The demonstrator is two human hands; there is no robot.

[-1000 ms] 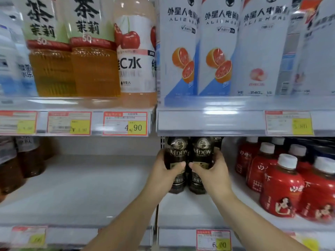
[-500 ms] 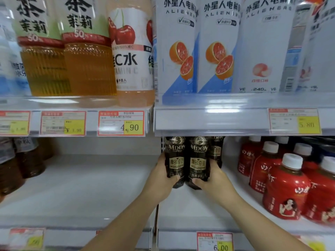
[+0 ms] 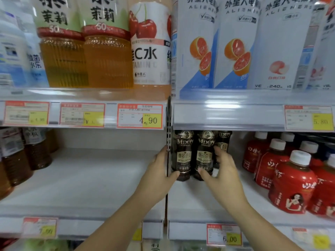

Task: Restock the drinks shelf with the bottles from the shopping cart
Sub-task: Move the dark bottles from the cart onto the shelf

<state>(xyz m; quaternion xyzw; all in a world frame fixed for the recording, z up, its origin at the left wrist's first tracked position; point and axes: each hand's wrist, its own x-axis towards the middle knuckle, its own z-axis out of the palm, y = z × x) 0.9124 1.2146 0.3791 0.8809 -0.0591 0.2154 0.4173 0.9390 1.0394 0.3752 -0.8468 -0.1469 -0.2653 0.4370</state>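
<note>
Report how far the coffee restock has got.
Done: a back coffee bottle stands upright on the shelf. In hand: the left hand grips the left coffee bottle and the right hand is at the right coffee bottle, fingers too blurred to judge; both bottles look set down. Left: letting go, then more bottles; the cart is out of view.

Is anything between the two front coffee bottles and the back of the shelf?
Yes: a third coffee bottle stands behind the right coffee bottle, slightly to its right. Behind the left coffee bottle nothing shows, though that space is hidden.
</note>
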